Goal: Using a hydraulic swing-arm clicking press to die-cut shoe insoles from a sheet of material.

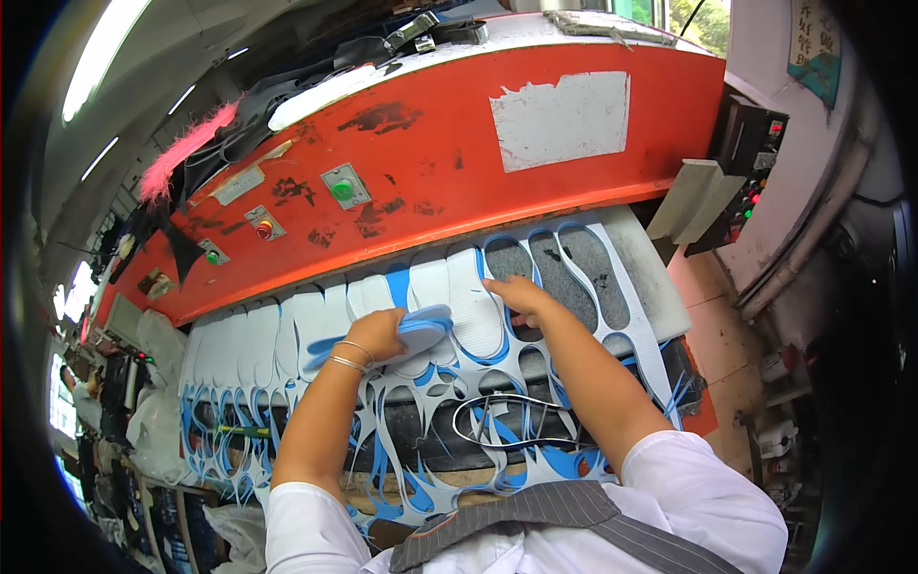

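Note:
My left hand (376,335) is closed around a small stack of blue-and-white foam soles (426,328), held above the sheet. At the edge of a white ribbed sole (473,301) with a blue rim, my right hand (521,298) pinches with its fingertips; some fingers are hidden below the edge. That sole lies in a white-and-blue foam sheet (636,359) cut into a row of sole shapes. Several cut soles (301,325) sit side by side to the left, and sole-shaped holes show grey to the right. A sole-shaped metal cutting die (512,421) lies nearer me on the sheet's scraps.
A red press beam (430,143) with green and red buttons spans behind the sheet. Strips of foam offcut (411,488) hang over the near edge. At right stands a black control box (746,163) with lit lamps. Clear plastic bags (158,421) are at left.

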